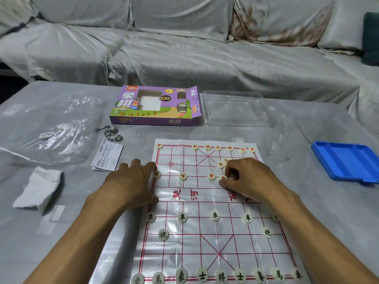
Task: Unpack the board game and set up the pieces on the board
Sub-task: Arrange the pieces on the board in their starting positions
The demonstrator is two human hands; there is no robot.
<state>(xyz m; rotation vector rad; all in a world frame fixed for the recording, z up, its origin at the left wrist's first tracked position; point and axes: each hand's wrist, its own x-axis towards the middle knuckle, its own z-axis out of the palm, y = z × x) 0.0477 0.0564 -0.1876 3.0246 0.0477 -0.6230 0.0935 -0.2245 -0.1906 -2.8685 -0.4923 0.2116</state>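
red piece (223, 178) – pinched in right hand (249, 179)

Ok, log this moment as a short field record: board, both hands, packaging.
board: paper xiangqi board, flat on the table
black pieces: full near rows set
red pieces: far side partly set
left hand: fingers extended, resting on the board's left edge
right hand: pinching a red piece on the soldier row
box: purple xiangqi box, flap open
tray: blue tray at right

Two bare forearms extended forward, left hand (131, 181) laid palm down with fingers straight and spread, right hand (248, 179) curled, fingertips (222, 182) bunched together as in a pinch
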